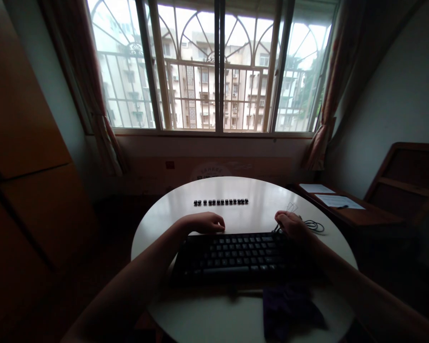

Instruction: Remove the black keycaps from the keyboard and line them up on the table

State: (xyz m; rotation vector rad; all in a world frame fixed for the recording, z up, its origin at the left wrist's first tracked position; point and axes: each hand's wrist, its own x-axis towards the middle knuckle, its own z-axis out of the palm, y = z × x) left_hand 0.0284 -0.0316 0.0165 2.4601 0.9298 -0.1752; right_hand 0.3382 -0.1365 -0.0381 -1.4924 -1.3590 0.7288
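Observation:
A black keyboard (pixel 232 259) lies on the round white table, its back edge towards the window. My left hand (pixel 207 222) rests at that back edge with its fingers curled in; what is under them, if anything, is hidden. At the keyboard's back right, my right hand (pixel 289 223) is closed on a wire keycap puller (pixel 291 206), whose thin loops stick out above the fingers. Beyond both hands, several loose black keycaps (pixel 227 202) stand in a row. A coiled dark cable (pixel 314 226) lies just right of my right hand.
In front of the keyboard lies a dark purple cloth (pixel 289 309), beside a thin, dim stick-like thing (pixel 248 291). The round table (pixel 175 200) has a curved edge. A low wooden table (pixel 372 218) at the right bears papers (pixel 339 201) and a pen (pixel 342 206).

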